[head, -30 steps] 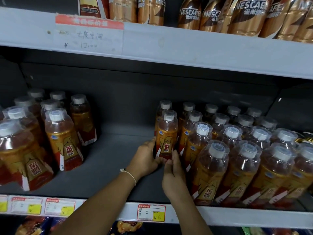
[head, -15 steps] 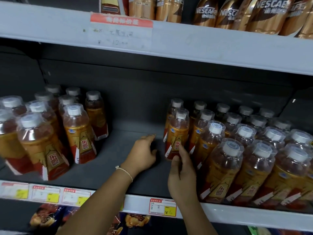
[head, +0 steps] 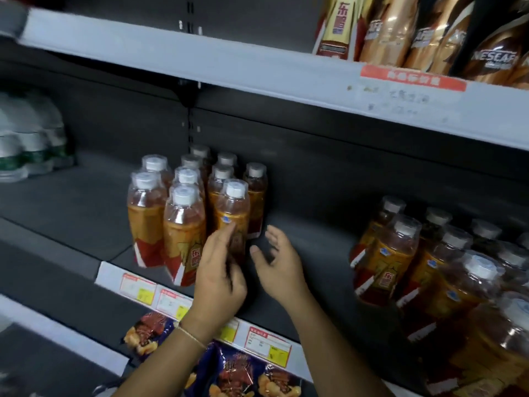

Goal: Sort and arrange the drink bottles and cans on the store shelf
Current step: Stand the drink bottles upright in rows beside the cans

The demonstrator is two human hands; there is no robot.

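Near the front edge of the dark grey shelf, my left hand touches the front amber plastic bottle, fingers loose; my right hand hovers wide beside it. A careless nudge could topple it into its neighbours.

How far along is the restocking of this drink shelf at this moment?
Done: the right-side bottle block stands packed in rows. In hand: the left hand touches a front bottle of the smaller left cluster; the right hand hovers open beside it. Left: a bare stretch of shelf separates the groups.
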